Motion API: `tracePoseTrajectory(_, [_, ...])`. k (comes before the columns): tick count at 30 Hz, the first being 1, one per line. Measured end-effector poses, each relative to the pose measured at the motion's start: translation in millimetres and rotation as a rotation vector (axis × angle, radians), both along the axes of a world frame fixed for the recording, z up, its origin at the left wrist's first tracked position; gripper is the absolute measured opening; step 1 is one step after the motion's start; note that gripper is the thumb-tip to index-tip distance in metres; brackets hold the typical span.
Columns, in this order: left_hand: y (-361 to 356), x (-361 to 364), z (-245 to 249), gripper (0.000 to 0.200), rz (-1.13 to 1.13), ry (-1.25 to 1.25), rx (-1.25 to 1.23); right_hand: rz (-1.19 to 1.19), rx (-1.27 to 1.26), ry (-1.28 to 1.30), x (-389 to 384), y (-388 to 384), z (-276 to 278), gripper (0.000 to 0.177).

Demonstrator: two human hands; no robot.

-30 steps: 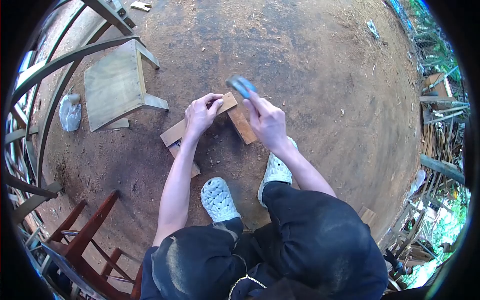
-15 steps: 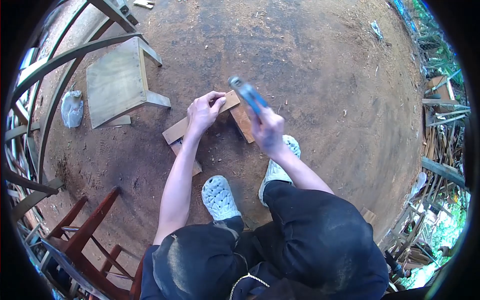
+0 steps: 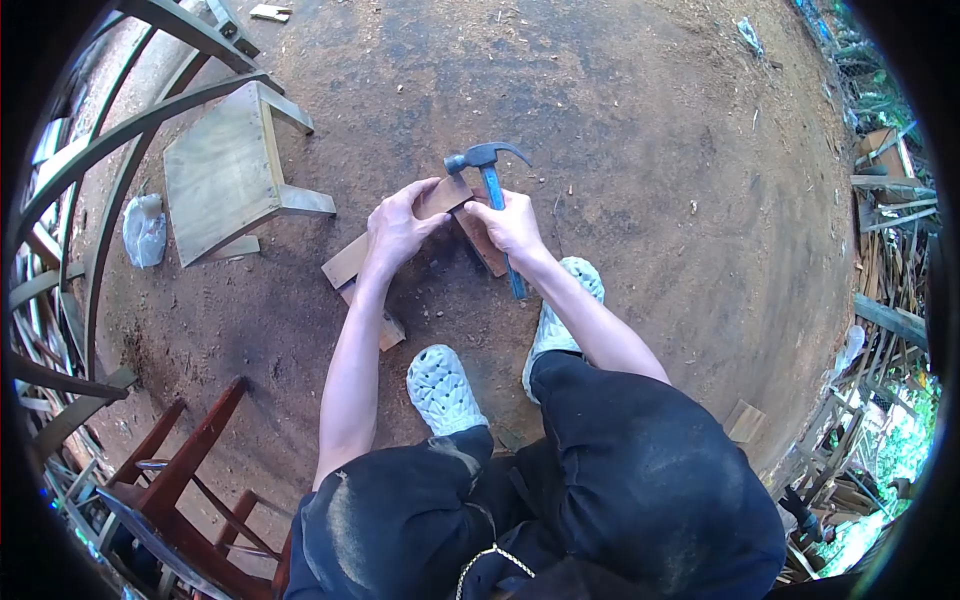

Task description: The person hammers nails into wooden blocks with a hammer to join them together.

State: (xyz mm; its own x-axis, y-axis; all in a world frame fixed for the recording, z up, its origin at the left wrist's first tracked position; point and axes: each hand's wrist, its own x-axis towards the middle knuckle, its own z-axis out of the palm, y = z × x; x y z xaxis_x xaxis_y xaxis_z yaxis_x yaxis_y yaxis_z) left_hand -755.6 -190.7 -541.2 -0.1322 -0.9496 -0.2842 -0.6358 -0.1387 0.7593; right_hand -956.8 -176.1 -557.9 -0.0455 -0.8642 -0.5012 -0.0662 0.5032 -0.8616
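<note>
A small three-piece wooden frame (image 3: 345, 262) stands on the dirt floor in front of my feet: one board across the top and a board under each end. My left hand (image 3: 398, 228) is closed around the top board near its right end. In my right hand (image 3: 508, 222) is a claw hammer (image 3: 491, 185) with a blue handle, its head pointing away from me and its striking face over the board's right end. My right fingertips reach the corner where the top board meets the right board (image 3: 482, 243). Any nail there is hidden.
A low wooden stool (image 3: 225, 175) lies to the left, beside a clear plastic bag (image 3: 145, 230). Curved wooden pieces (image 3: 110, 150) and a reddish-brown wooden chair (image 3: 190, 450) stand along the left. Scrap wood (image 3: 893, 260) is piled at the right edge.
The hammer has come down from its blurred, raised position and turned upright, its head now by the board's end. My right hand has moved left to the corner joint.
</note>
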Motion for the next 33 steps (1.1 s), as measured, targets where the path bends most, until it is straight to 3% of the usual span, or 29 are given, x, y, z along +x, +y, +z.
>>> tracePoseTrajectory(11, [2, 0, -8, 0.058, 0.022, -0.022, -0.079, -0.05, -0.014, -0.017, -1, 1, 1, 0.028])
tracePoseTrajectory(17, [6, 2, -8, 0.057, 0.012, 0.013, -0.143, -0.001, 0.105, -0.217, -12, -7, 16, 0.025])
tracePoseTrajectory(20, [19, 9, 16, 0.056, 0.034, 0.108, -0.191, -0.063, 0.013, -0.098, -21, -20, 21, 0.029])
tracePoseTrajectory(24, [39, 21, 42, 0.054, 0.063, 0.327, -0.243, 0.005, -0.067, 0.456, -58, -40, -4, 0.039])
tracePoseTrajectory(28, [51, 26, 63, 0.055, 0.089, 0.412, -0.295, 0.086, -0.163, 0.749, -80, -46, -6, 0.036])
tracePoseTrajectory(30, [54, 27, 69, 0.055, 0.102, 0.443, -0.293, 0.116, -0.362, 1.026, -85, -40, -6, 0.036])
tracePoseTrajectory(33, [56, 26, 78, 0.055, 0.083, 0.445, -0.363, 0.144, -0.587, 1.167, -73, -28, 34, 0.038])
